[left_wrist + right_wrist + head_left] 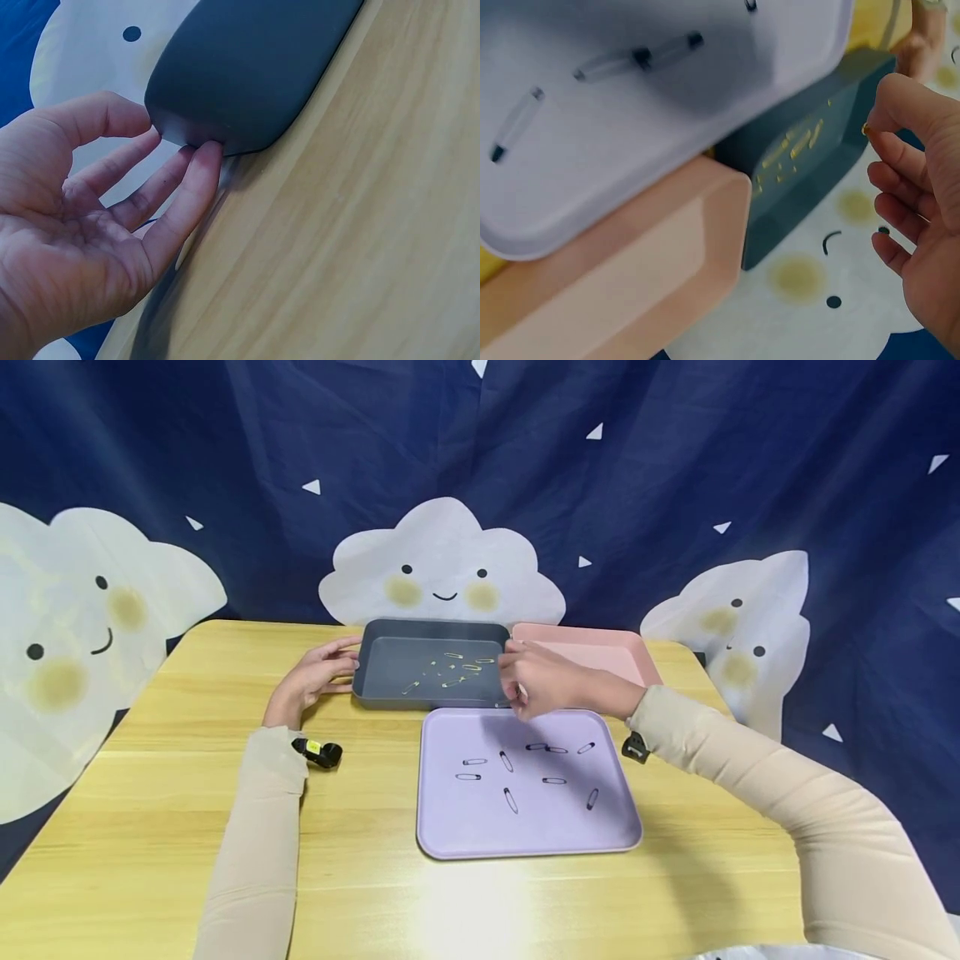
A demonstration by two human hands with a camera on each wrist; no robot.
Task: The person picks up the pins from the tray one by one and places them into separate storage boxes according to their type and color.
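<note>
My right hand (543,678) is over the right end of the dark grey tray (431,703), thumb and index finger pinching a small safety pin. In the right wrist view, a gold tip of the safety pin (865,129) shows between the fingertips; the rest is mostly hidden. Several gold safety pins (452,682) lie in the grey tray. My left hand (318,672) rests at that tray's left end, with its loosely extended fingers (180,199) touching the outer wall. Several safety pins with dark ends (554,781) are spread over the lavender tray (480,835).
A pink tray (592,652) stands right of the grey one, behind my right forearm. The lavender tray lies in front of both on the wooden table (360,827). A dark blue cloth (420,435) with cloud faces hangs behind the table's back edge.
</note>
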